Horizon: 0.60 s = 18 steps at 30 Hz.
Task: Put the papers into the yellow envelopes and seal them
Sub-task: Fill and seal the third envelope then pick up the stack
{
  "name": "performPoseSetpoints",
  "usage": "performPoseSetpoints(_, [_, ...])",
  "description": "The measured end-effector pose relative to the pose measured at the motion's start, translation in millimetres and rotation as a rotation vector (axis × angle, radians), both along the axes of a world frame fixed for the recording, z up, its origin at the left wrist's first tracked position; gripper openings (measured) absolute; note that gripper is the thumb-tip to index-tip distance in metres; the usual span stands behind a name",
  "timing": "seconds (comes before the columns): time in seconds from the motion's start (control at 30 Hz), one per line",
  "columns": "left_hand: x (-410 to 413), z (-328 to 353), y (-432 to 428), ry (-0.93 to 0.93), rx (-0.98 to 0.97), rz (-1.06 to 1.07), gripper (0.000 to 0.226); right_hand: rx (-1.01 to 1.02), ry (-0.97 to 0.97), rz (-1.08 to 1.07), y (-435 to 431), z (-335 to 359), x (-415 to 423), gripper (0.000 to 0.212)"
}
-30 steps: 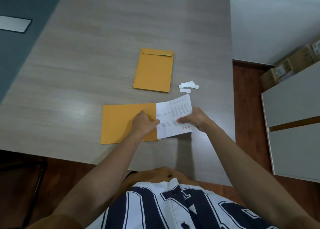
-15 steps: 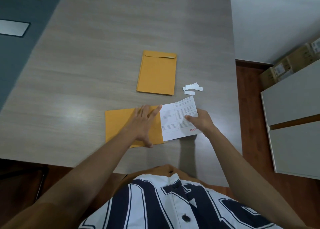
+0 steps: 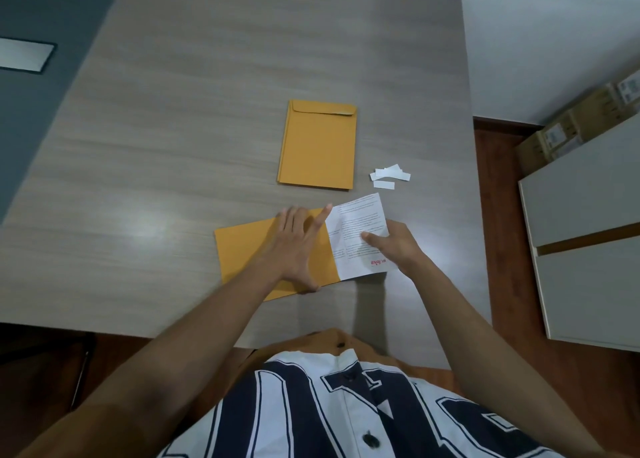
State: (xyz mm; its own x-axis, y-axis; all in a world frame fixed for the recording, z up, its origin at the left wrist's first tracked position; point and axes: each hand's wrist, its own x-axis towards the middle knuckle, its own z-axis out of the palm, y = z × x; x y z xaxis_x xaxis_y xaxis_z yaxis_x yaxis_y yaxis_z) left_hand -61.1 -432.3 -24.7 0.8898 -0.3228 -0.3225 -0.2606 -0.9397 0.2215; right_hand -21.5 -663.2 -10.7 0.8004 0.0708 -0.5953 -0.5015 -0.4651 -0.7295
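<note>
A yellow envelope (image 3: pixel 247 253) lies sideways near the table's front edge. My left hand (image 3: pixel 298 246) presses flat on it with straight, spread fingers. A white printed paper (image 3: pixel 353 229) sticks out of the envelope's right end. My right hand (image 3: pixel 394 244) holds the paper's right side, thumb on top. A second yellow envelope (image 3: pixel 317 146) lies further back with its flap down.
Several small white paper strips (image 3: pixel 389 177) lie to the right of the far envelope. The wooden table (image 3: pixel 173 128) ends on the right at about the strips. White cabinets (image 3: pixel 585 236) and cardboard boxes (image 3: pixel 568 128) stand on the floor at right.
My left hand went from a curled hold at the envelope's mouth to lying flat with spread fingers. The paper sits slightly further inside the envelope.
</note>
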Motion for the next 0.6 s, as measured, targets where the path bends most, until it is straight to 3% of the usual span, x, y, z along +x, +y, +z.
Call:
performPoseSetpoints(0.17, [-4.6,0.8,-5.5,0.000,-0.080,-0.018,0.162,-0.069,-0.041,0.099,7.2,4.3,-0.5,0.020])
performPoseSetpoints(0.33, [-4.3,3.3,-15.0,-0.011,-0.171,-0.024,0.159,-0.103,-0.028,0.210,18.0,5.1,-3.4,0.029])
performPoseSetpoints(0.6, [-5.8,3.6,-16.9,0.003,-0.137,-0.039,0.160,0.014,0.113,0.088,2.0,10.6,4.9,0.012])
